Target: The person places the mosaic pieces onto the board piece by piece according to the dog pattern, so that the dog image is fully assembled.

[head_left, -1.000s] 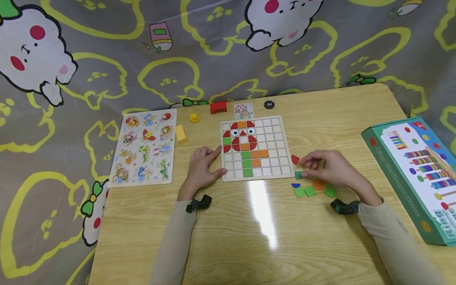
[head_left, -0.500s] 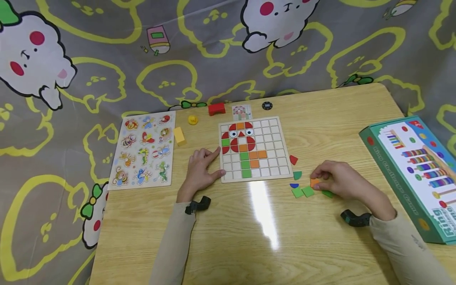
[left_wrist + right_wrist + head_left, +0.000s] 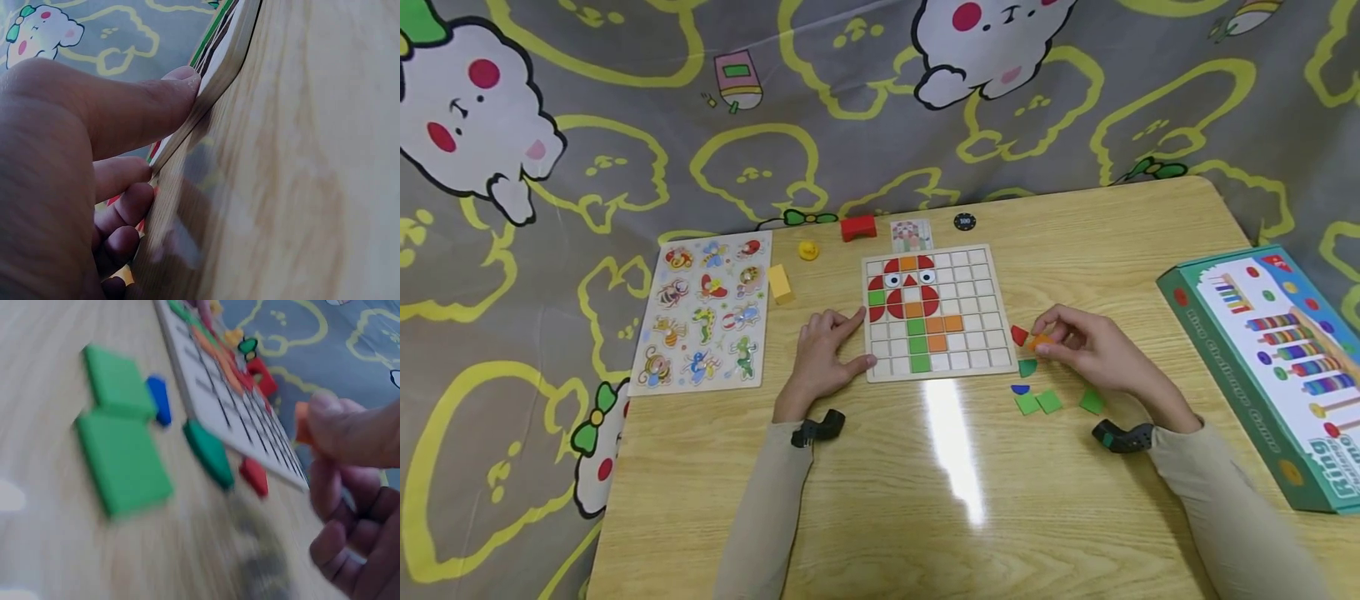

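Note:
A wooden grid board point(image 3: 977, 358) lies mid-table, carrying red, orange and green pieces and two eye pieces. My left hand point(image 3: 823, 358) rests at its left edge, thumb and index finger spread apart. In the left wrist view the left thumb point(image 3: 144, 109) touches the board's rim point(image 3: 234, 62). Beyond the board's right edge, my right hand point(image 3: 1090, 346) pinches an orange square tile point(image 3: 302, 423) between thumb and fingers, raised off the table. Close by lie a red piece point(image 3: 1018, 335), a dark green piece point(image 3: 1027, 367), a blue half-round point(image 3: 1020, 389) and several green squares point(image 3: 1049, 401).
An insect puzzle board point(image 3: 700, 317) lies to the left, with a yellow block point(image 3: 780, 284) beside it. Behind the grid board are a small duck point(image 3: 808, 250), a red block point(image 3: 858, 227), a picture card point(image 3: 912, 235) and a black chip point(image 3: 965, 222). A game box point(image 3: 1270, 367) stands right.
My right hand first moved down right to the orange square, took hold of it and lifted it back up left towards the board. The left hand stays at the board's edge.

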A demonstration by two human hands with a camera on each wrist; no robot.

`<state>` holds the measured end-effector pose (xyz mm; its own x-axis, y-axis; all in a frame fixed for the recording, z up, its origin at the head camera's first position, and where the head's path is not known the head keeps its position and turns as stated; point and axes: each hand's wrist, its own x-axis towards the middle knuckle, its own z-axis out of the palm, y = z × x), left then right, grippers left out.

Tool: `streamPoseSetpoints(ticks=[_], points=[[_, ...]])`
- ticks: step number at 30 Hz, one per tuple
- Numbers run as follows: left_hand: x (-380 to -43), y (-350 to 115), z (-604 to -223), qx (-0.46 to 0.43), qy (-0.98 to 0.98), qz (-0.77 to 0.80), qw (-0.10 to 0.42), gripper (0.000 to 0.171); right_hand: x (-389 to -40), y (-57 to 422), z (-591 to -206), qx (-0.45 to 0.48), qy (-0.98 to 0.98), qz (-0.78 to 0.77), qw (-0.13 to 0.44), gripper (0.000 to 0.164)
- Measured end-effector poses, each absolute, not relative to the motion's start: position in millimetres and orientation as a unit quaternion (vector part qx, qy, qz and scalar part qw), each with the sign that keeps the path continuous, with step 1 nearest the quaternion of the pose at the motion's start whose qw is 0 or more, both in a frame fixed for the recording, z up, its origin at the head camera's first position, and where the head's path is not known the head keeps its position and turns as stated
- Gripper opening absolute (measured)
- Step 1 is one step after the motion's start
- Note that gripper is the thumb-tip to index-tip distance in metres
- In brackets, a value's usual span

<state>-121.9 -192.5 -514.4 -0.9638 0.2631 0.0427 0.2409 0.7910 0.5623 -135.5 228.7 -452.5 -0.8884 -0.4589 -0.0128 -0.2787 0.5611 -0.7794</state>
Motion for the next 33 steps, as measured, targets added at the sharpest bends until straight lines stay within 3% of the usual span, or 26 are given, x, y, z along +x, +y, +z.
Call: streamPoseSetpoints(ticks=[7,18,23,33], points=[[-123.3,-193.4,-515.6,0.131,0.945,0.298,0.019,0.079,-154.6,184.4,-462.6,-0.177,0.849,-0.486,0.110,0.033],[-123.0,-192.9,-512.1,0.126,0.946,0.299,0.027,0.079,-163.3,135.6,-481.0,-0.249,0.899,-0.358,0.048,0.042],[-123.2,-192.1,-511.6,0.130,0.945,0.300,0.021,0.079,-162.0,133.3,-480.2,-0.251,0.911,-0.323,0.052,0.045],[-122.5,-192.1,-513.8,0.130,0.944,0.303,0.012,0.079,-161.9,137.6,-480.8,-0.271,0.900,-0.339,0.050,0.024]])
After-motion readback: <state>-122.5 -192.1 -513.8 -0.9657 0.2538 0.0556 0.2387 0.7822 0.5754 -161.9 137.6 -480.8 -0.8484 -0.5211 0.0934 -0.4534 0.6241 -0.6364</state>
